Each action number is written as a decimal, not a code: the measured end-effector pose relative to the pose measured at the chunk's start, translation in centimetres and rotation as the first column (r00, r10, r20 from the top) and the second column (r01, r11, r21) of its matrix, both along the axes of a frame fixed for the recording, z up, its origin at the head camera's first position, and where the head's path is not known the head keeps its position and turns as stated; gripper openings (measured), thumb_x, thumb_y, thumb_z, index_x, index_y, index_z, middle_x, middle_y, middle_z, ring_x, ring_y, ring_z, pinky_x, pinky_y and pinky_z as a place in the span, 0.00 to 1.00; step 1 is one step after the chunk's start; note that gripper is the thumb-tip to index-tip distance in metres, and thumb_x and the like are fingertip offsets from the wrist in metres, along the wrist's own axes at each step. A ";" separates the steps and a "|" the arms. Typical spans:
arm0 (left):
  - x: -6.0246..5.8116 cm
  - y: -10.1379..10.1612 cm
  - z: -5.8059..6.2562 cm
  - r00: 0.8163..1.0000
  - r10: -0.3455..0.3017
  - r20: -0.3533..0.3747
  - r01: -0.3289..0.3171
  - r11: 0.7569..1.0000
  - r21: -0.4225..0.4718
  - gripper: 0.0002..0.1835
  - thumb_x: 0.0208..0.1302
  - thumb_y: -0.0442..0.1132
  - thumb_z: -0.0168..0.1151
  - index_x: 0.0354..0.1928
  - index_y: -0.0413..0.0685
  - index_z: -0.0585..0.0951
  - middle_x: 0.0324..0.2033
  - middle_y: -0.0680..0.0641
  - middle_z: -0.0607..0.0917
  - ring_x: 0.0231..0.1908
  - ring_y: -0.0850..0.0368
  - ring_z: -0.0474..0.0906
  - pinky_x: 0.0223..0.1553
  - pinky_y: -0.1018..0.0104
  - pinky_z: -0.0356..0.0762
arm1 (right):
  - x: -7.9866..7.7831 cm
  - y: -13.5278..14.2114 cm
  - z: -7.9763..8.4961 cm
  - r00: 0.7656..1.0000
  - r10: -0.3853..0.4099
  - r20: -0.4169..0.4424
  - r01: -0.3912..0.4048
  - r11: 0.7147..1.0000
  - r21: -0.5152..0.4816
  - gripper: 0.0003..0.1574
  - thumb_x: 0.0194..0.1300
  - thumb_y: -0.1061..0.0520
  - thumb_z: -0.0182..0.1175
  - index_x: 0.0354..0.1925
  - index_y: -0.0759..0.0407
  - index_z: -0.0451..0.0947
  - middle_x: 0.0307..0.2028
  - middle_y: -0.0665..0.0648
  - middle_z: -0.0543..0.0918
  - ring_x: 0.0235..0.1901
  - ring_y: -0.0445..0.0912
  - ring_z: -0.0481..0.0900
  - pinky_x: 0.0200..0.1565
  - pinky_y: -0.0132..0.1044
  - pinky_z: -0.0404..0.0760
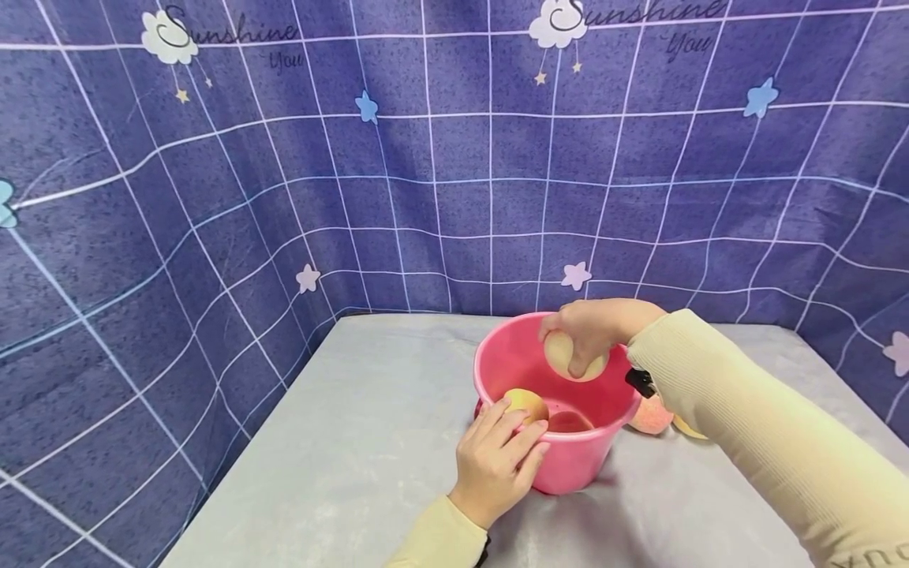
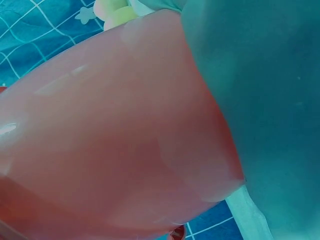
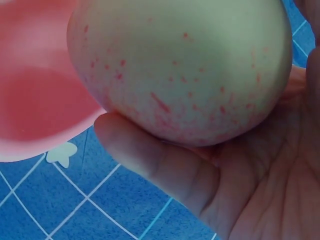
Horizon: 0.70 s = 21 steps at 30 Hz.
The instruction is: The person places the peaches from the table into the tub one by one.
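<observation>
A pink bucket (image 1: 575,465) stands upright on the table, filling much of the left wrist view too. My left hand (image 1: 497,461) grips its near-left rim, fingers over the edge. Just inside, by those fingertips, is a yellow rounded thing (image 1: 527,401), partly hidden by the hand and rim. Over the bucket's opening, my right hand (image 1: 592,335) holds a round, pale fruit (image 1: 566,355). Up close in the right wrist view, this fruit (image 3: 180,65) shows pale green skin with red specks, and the thumb lies along its underside.
To the right of the bucket lie a reddish round fruit (image 1: 651,416) and a yellow piece (image 1: 689,428), both partly hidden by the right sleeve. A dark red bit (image 1: 478,409) peeks out at its left side. A blue gridded curtain (image 1: 454,158) hangs behind the grey table (image 1: 341,442).
</observation>
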<state>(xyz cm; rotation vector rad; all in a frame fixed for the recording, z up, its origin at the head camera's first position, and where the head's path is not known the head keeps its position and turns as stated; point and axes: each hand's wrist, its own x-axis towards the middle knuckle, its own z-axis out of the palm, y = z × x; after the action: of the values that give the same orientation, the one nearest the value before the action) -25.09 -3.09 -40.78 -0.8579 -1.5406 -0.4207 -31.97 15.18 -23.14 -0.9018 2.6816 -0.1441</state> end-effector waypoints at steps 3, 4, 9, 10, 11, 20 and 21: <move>0.0 0.0 0.0 1.000 0.001 0.003 -0.001 1.000 -0.002 0.14 0.68 0.47 0.54 0.33 0.52 0.87 0.34 0.49 0.85 0.42 0.49 0.82 0.47 0.55 0.78 | 0.0 -0.1 0.0 1.000 -0.010 0.007 0.010 1.000 -0.005 0.31 0.44 0.64 0.70 0.50 0.55 0.76 0.36 0.56 0.76 0.32 0.47 0.76 0.29 0.35 0.79; 0.0 0.0 0.0 1.000 0.001 0.005 -0.001 1.000 -0.003 0.14 0.68 0.47 0.54 0.33 0.52 0.87 0.34 0.49 0.85 0.42 0.49 0.82 0.47 0.55 0.78 | 0.0 -0.1 -0.1 1.000 -0.007 0.002 0.007 1.000 -0.004 0.31 0.44 0.64 0.70 0.50 0.55 0.76 0.36 0.56 0.77 0.32 0.47 0.76 0.29 0.35 0.79; 0.1 -0.1 0.0 1.000 -0.003 0.003 0.003 1.000 0.000 0.14 0.68 0.46 0.55 0.33 0.52 0.87 0.34 0.49 0.85 0.42 0.49 0.82 0.46 0.55 0.78 | 0.0 -0.2 -0.2 1.000 0.016 -0.011 -0.016 1.000 0.002 0.30 0.43 0.64 0.70 0.48 0.55 0.76 0.35 0.55 0.77 0.33 0.47 0.75 0.30 0.34 0.78; 0.1 -0.1 0.0 1.000 -0.004 0.002 0.004 1.000 0.002 0.14 0.68 0.46 0.55 0.33 0.52 0.87 0.34 0.49 0.85 0.41 0.49 0.82 0.46 0.55 0.78 | 0.0 -0.2 -0.2 1.000 0.019 -0.012 -0.019 1.000 0.003 0.30 0.43 0.64 0.70 0.48 0.55 0.76 0.34 0.55 0.76 0.33 0.47 0.75 0.30 0.34 0.77; 0.0 -0.1 0.0 1.000 -0.004 0.000 0.004 1.000 0.003 0.14 0.68 0.46 0.55 0.33 0.52 0.87 0.34 0.49 0.85 0.41 0.49 0.82 0.46 0.55 0.78 | 0.0 -0.2 -0.2 1.000 0.016 -0.008 -0.016 1.000 0.003 0.30 0.43 0.64 0.70 0.48 0.55 0.76 0.35 0.55 0.76 0.33 0.47 0.75 0.30 0.34 0.77; 0.1 0.0 0.1 1.000 -0.002 0.002 0.002 1.000 0.000 0.14 0.68 0.47 0.55 0.33 0.52 0.87 0.34 0.49 0.85 0.42 0.49 0.82 0.46 0.55 0.78 | 0.0 -0.5 0.1 1.000 0.006 -0.001 -0.006 1.000 0.020 0.31 0.45 0.64 0.69 0.50 0.55 0.76 0.35 0.56 0.77 0.31 0.47 0.76 0.28 0.34 0.78; 0.1 0.0 0.1 1.000 -0.001 0.002 0.001 1.000 0.000 0.14 0.68 0.47 0.55 0.33 0.52 0.87 0.34 0.49 0.85 0.42 0.49 0.82 0.46 0.55 0.78 | -0.1 -0.6 0.1 1.000 0.010 -0.001 -0.010 1.000 0.017 0.31 0.45 0.64 0.69 0.51 0.55 0.76 0.35 0.55 0.77 0.32 0.47 0.76 0.29 0.34 0.78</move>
<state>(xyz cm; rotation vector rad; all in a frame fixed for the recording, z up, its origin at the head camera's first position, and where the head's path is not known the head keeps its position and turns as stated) -25.04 -3.12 -40.65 -0.8584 -1.5422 -0.4227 -32.04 14.58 -23.02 -0.9106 2.6751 -0.1185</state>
